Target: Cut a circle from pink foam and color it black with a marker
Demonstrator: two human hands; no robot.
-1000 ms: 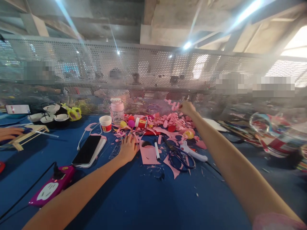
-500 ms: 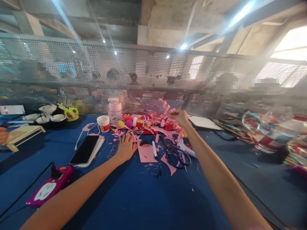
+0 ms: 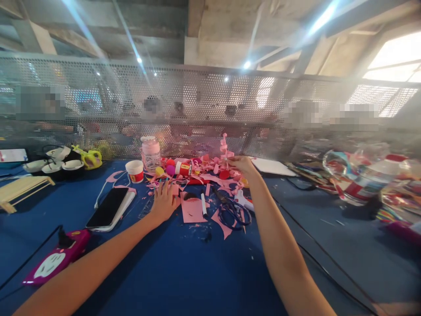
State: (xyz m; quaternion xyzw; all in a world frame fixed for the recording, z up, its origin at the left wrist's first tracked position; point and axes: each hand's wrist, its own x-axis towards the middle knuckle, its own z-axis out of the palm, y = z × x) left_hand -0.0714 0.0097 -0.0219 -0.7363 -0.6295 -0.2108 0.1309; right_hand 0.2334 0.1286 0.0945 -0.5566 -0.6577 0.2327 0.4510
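My left hand (image 3: 163, 202) lies flat on the blue table, fingers spread, touching the near left edge of a heap of pink paper scraps (image 3: 215, 169). Stretched further out, my right hand (image 3: 242, 166) has its fingers drawn together at the heap's far right, apparently pinching a piece of pink paper; its fingertips are partly hidden. A curled pink paper strip (image 3: 224, 144) rises beside these fingers. Between my arms are a pink sheet (image 3: 194, 211), a white marker (image 3: 203, 205) and blue-handled scissors (image 3: 234, 213). A white glue gun (image 3: 243, 200) lies by my right forearm.
A paper cup (image 3: 134, 172), a clear bottle (image 3: 150, 153) and a phone (image 3: 110, 207) are on the left, with a purple power bank (image 3: 59, 259) nearer. A large plastic bottle (image 3: 368, 182) lies right. A perforated metal screen (image 3: 204, 94) stands behind.
The view has turned slightly right, so most things sit further left. The curled pink strip stands straighter. Another person's hand at the left edge has left the view.
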